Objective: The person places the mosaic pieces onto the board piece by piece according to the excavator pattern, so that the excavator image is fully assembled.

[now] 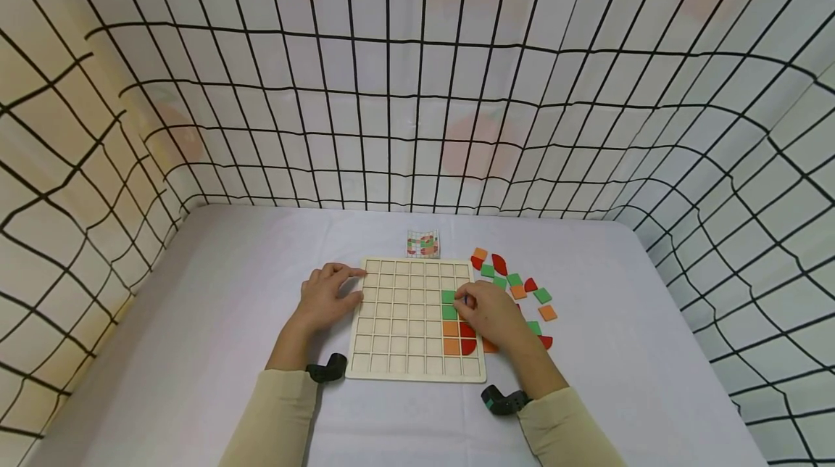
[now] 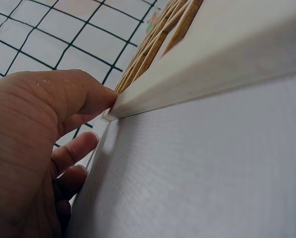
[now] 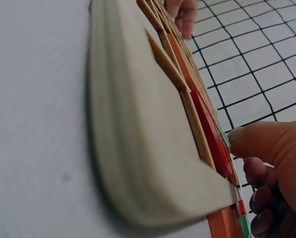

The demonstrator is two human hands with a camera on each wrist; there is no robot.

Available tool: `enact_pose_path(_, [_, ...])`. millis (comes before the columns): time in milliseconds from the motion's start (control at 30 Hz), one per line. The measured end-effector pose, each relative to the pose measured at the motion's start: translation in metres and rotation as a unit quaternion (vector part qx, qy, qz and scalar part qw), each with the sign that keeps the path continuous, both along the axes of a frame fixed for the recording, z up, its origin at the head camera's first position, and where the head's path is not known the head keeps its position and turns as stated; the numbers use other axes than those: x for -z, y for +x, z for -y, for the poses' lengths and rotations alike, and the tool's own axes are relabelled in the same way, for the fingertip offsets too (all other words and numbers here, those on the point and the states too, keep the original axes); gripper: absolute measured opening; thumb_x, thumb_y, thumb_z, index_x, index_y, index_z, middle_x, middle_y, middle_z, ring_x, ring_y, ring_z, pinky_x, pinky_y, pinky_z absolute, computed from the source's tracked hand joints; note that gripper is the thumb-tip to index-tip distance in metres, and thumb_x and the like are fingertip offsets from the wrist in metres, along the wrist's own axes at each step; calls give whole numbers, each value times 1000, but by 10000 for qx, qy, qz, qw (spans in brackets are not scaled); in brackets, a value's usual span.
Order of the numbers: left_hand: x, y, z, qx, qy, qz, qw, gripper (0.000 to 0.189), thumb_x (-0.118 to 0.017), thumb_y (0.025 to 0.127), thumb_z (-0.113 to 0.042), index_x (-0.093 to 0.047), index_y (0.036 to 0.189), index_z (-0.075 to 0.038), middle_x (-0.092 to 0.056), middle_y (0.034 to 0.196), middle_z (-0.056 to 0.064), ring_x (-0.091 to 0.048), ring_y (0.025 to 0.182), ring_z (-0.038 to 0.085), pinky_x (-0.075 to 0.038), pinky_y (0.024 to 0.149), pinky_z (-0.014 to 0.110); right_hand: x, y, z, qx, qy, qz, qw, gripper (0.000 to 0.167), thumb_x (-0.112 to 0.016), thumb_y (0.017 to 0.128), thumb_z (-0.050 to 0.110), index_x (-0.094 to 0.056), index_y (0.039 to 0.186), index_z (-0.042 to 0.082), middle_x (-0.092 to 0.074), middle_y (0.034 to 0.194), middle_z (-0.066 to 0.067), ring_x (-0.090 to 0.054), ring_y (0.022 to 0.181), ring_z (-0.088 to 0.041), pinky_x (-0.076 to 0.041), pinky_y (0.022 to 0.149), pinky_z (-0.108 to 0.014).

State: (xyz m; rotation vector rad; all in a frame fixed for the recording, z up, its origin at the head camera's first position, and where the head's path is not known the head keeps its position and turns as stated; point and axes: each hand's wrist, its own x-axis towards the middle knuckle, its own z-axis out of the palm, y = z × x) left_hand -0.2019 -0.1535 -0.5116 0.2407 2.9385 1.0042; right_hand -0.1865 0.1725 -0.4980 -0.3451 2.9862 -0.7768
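A pale wooden grid board (image 1: 400,307) lies flat on the table. My left hand (image 1: 325,295) rests at its left edge, fingers extended; in the left wrist view the thumb (image 2: 95,96) touches the board's side. Over the right side, my right hand (image 1: 491,313) has thumb and index finger pinched together at a green square tile (image 1: 448,296). Below that tile sit another green square tile (image 1: 449,312), orange squares (image 1: 451,329) and red rounded pieces (image 1: 467,346), in the grid cells. In the right wrist view the thumb (image 3: 247,141) overlaps the green, with the other fingers curled beneath.
Loose green, orange and red tiles (image 1: 514,279) lie scattered right of the board. A small printed pattern card (image 1: 422,244) lies behind its far edge. White cloth covers the table (image 1: 248,249). Black wire mesh (image 1: 417,90) encloses the back and sides.
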Motion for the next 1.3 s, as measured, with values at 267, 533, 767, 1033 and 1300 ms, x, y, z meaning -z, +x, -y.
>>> enact_pose_path(267, [0,0,-1,-3,13,-6,10000,42,-67,93,-28,-66,135,-23,-56,138,13,-47,126,37,-31,102,59,-1,1,-1,-115,-104,104,9998,7,-73,93,27,-75,98,22,-52,72,6,-48,69,-11,-40,62,-26])
enact_pose_path(533, [-2,0,-1,-21,33,16,10000,42,-67,93,-29,-66,134,-22,-56,138,13,-47,125,36,-31,101,58,-3,2,-4,-120,-229,254,9993,10,-73,93,27,-76,101,22,-52,73,6,-49,69,-11,-40,62,-27])
enact_pose_path(767, [0,0,-1,-21,51,13,10000,43,-68,93,-30,-66,135,-22,-56,138,13,-47,124,36,-30,101,58,-7,0,-17,218,-302,473,9982,13,-71,95,31,-73,104,23,-55,77,3,-51,74,-13,-41,65,-29])
enact_pose_path(1033, [0,1,-1,9,61,37,10000,44,-67,93,-30,-66,135,-21,-55,138,14,-47,123,36,-30,100,57,-8,-8,-55,793,-284,502,9952,26,-67,97,32,-72,117,16,-59,85,-1,-53,78,-18,-43,67,-31])
enact_pose_path(1300, [0,1,-1,6,22,39,10000,43,-67,93,-31,-65,135,-23,-55,139,12,-46,125,35,-30,101,57,-9,-9,-95,1315,-327,671,9885,33,-64,99,30,-67,126,13,-59,93,-7,-54,88,-23,-45,66,-30])
